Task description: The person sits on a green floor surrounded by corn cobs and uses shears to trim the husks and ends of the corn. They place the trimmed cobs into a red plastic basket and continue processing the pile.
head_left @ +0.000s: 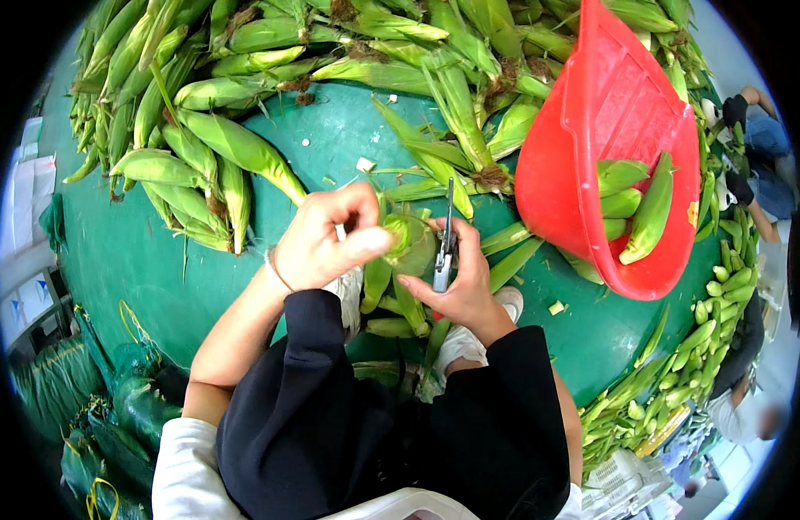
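Note:
Before my knees, my left hand (335,237) has its thumb and curled fingers at the near end of a green ear of corn (411,246). The ear is blurred and points almost end-on at me; part of the grip is hidden. Close on its right, my right hand (468,279) holds metal hand shears (444,260), blade pointing away from me and a red part showing below the palm. Beneath both hands, several husked ears (409,305) lie between my shoes.
A large heap of unshucked corn (374,71) curves around the far side of the green floor (244,305). At right stands a tilted red plastic basket (556,169) holding several ears. Green mesh sacks (133,403) lie at lower left. Other people, one with dark gloves (736,112), are at far right.

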`<state>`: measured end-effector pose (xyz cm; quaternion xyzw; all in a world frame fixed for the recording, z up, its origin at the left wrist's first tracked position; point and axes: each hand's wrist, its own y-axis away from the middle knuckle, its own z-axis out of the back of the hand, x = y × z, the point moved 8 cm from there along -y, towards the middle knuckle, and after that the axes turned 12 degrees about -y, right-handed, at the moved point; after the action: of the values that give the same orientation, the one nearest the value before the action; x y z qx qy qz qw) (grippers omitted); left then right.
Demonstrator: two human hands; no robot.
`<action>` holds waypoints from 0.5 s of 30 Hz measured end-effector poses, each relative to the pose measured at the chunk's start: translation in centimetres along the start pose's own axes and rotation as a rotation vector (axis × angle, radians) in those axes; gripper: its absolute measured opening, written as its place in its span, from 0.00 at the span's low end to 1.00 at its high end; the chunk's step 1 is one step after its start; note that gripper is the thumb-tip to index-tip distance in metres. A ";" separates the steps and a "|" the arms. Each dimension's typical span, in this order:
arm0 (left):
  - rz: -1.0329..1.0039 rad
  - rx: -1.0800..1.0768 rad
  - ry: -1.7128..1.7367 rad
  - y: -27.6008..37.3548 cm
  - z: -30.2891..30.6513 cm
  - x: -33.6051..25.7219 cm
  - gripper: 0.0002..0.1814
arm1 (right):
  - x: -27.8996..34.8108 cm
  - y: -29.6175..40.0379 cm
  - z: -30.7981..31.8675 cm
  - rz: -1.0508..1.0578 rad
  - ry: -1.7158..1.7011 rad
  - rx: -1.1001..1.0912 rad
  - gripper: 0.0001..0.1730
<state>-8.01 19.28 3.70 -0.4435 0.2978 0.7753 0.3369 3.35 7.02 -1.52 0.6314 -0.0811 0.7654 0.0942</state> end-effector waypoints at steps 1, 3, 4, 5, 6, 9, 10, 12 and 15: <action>0.118 0.159 -0.158 0.3 -0.4 -0.1 0.23 | 0.0 -0.1 -0.1 0.018 0.071 0.035 0.48; 0.056 0.138 -0.222 0.3 -0.8 -1.6 0.20 | -0.1 -0.1 -0.1 0.028 0.096 0.054 0.48; 0.043 0.166 -0.202 0.3 -0.9 -2.1 0.19 | -0.5 0.0 -0.1 0.027 0.081 0.048 0.48; 0.029 0.195 -0.181 0.2 -1.1 -2.6 0.18 | -0.7 0.2 0.0 0.026 0.066 0.041 0.48; 0.114 0.265 -0.025 0.5 -1.6 -2.6 0.17 | -0.9 0.3 0.0 -0.004 -0.069 0.033 0.47; 0.195 0.225 0.426 1.5 -3.0 -1.7 0.16 | -1.2 0.7 -0.5 -0.072 -0.401 0.021 0.46; 0.172 0.248 0.433 1.6 -3.1 -1.9 0.13 | -1.4 0.8 -0.6 -0.077 -0.464 0.030 0.47; 0.145 0.229 0.533 1.6 -3.7 -2.6 0.13 | -2.2 1.1 -1.3 -0.226 -0.631 0.048 0.48; 0.082 0.261 0.467 1.3 -3.4 -4.4 0.13 | -0.7 0.3 -1.3 -0.140 -0.621 0.058 0.48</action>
<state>-5.75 14.79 6.36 -0.5507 0.4828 0.6199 0.2818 2.19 7.00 -2.45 0.8413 -0.0406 0.5298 0.0994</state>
